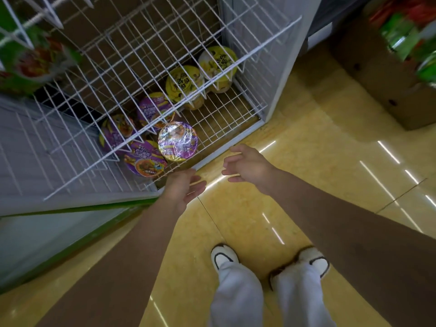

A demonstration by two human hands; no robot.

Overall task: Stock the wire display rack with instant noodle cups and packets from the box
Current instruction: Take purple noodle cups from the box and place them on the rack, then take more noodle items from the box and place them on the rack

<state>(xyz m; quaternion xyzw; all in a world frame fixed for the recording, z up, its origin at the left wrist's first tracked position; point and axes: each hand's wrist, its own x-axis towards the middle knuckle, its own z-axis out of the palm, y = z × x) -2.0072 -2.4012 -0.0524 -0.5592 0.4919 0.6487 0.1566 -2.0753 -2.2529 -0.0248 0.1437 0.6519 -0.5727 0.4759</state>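
Both hands hang empty just in front of the white wire display rack [151, 74], over the yellow tiled floor [306, 142]. The left hand [182, 188] has its fingers straight and loose beside the rack's near bottom edge; the right hand [247, 165] is spread open, fingers lightly bent, gripping nothing. The grip of each is plainly open.

The step in hand looks like the turn back for more stock. The brown cardboard box [368, 74] sits at the far right, well apart from the rack, with green-wrapped goods blurred on top. To do it well, I would take one cup in each hand, hold them by the sides with the lids up, and set them into the bare stretch of the bottom shelf to the right of the cups, upright and facing front, rather than stacked on their neighbours.

On the bottom shelf I count four purple-lidded noodle cups [178, 140], the nearest one lying higher than the rest, and two yellow-lidded noodle cups [184, 84] farther back. A green noodle cup [30, 64], blurred, stands on an upper tier at the left. I see no packets on the rack.
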